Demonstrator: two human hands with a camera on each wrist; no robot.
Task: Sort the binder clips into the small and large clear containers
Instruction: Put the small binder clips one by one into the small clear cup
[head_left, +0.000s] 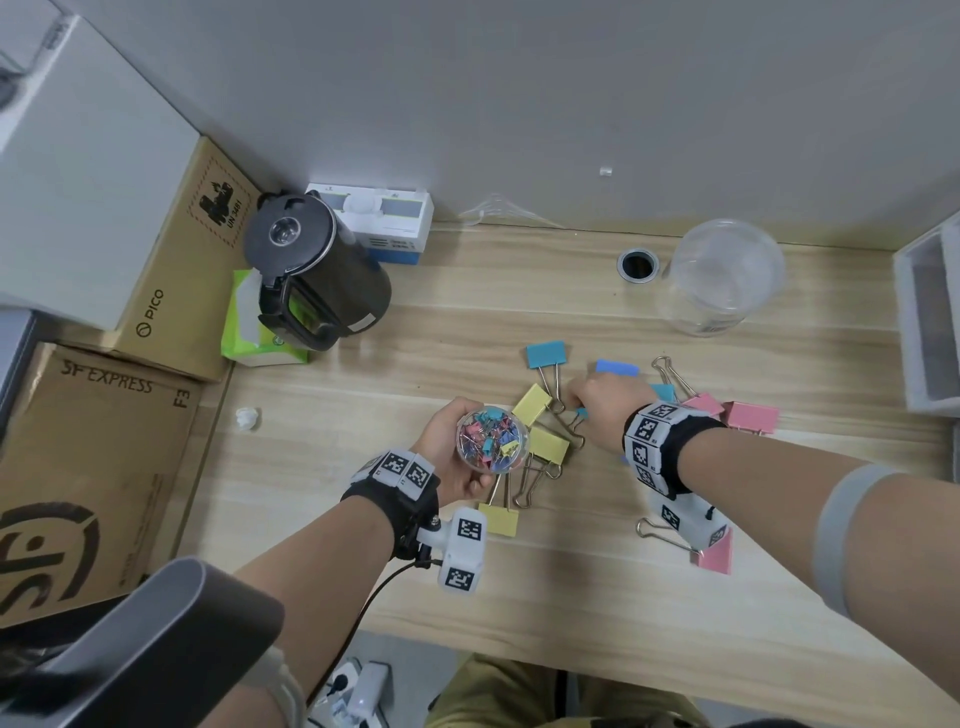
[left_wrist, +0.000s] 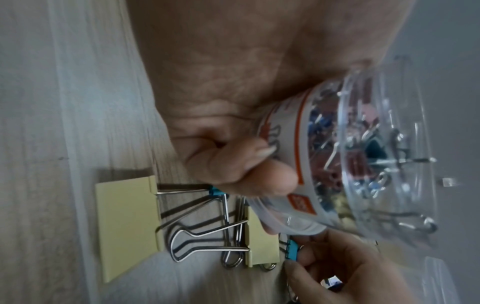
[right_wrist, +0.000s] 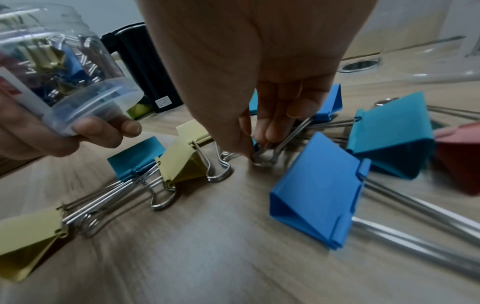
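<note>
My left hand (head_left: 441, 441) grips the small clear container (head_left: 492, 440), held above the table and packed with several small coloured clips (left_wrist: 355, 162). My right hand (head_left: 602, 410) reaches down among the large clips, and its fingertips (right_wrist: 244, 148) pinch a small blue clip (head_left: 582, 413) (left_wrist: 291, 250) lying on the wood. Large yellow clips (head_left: 531, 404), blue clips (head_left: 545, 354) and pink clips (head_left: 750, 415) lie scattered round both hands. The large clear container (head_left: 724, 275) stands upright at the back right with nothing visible in it.
A black kettle (head_left: 317, 270) stands at the back left with a green tissue pack (head_left: 244, 322) and a white box (head_left: 384, 218). Cardboard boxes (head_left: 93, 467) sit left of the table. A cable hole (head_left: 638, 265) and a white drawer unit (head_left: 930, 322) are at the back right.
</note>
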